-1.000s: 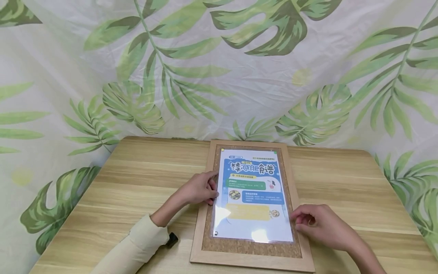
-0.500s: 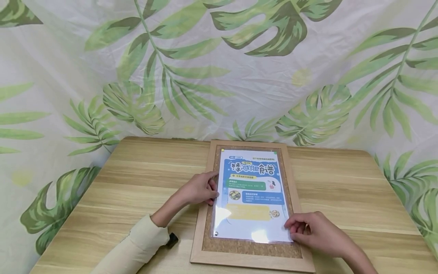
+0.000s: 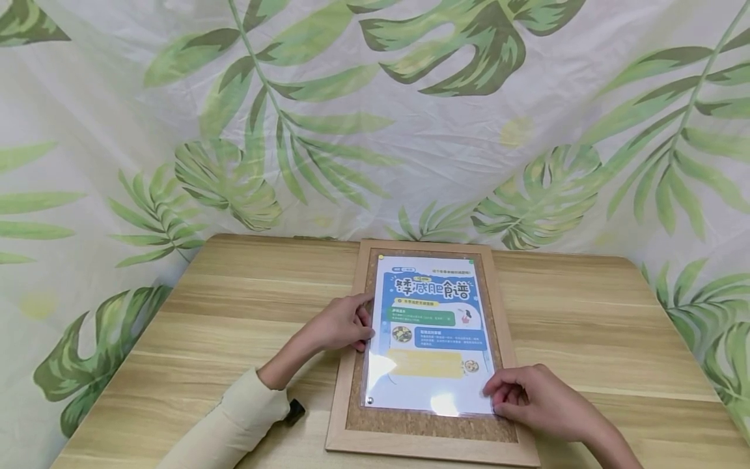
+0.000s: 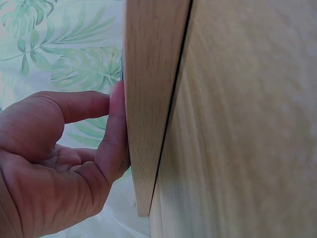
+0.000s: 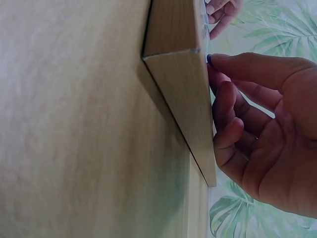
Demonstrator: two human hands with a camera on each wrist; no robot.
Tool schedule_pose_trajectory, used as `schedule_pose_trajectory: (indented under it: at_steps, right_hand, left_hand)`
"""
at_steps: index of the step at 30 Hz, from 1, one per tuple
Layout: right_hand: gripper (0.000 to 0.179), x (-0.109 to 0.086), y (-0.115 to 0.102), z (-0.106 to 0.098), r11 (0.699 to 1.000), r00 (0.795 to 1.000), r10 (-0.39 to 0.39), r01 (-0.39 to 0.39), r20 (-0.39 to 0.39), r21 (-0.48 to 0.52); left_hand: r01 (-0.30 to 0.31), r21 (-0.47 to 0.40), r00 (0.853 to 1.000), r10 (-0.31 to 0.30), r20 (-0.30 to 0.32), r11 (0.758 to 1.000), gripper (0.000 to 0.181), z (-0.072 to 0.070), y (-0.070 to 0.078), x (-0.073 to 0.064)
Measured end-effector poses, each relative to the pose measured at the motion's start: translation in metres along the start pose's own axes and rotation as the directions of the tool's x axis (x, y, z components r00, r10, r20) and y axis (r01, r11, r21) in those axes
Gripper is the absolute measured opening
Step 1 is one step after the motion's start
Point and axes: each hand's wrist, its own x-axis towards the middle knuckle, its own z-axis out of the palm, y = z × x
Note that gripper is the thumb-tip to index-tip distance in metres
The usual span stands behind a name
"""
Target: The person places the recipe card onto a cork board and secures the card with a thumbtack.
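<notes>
A printed sheet with a clear glossy cover [image 3: 430, 397] lies on a wood-framed cork board [image 3: 430, 422]. Along the sheet's left edge, my left hand [image 3: 340, 324] rests its fingertips on the board; in the left wrist view that hand [image 4: 64, 153] has its thumb and fingers at the frame's side. My right hand [image 3: 541, 398] is over the sheet's lower right corner. The right wrist view shows that hand [image 5: 267, 119] pinching a small blue thumbtack [image 5: 209, 58] between thumb and forefinger, the other fingers curled by the frame. Its point is hidden.
A yellow tack [image 3: 381, 256] and a green tack [image 3: 471, 262] mark the sheet's top corners, a dark shiny one [image 3: 370, 400] its lower left. The board stands on a wooden table [image 3: 263, 293] before a leaf-print curtain [image 3: 445, 163]. A small black object [image 3: 295, 412] shows beside the left sleeve.
My right hand has shifted left and slightly down, from the frame's right side onto the sheet's lower right corner. My left hand and the board have stayed put.
</notes>
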Motion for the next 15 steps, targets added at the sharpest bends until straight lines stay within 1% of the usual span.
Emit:
schedule_pose_trajectory:
  at_steps: [15]
  right_hand:
    - [0.005, 0.0013, 0.0033, 0.0001, 0.998, 0.999, -0.046, 0.046, 0.001, 0.041]
  left_hand:
    - [-0.005, 0.007, 1.000, 0.005, -0.004, 1.000, 0.079, 0.0000, 0.0005, -0.0011]
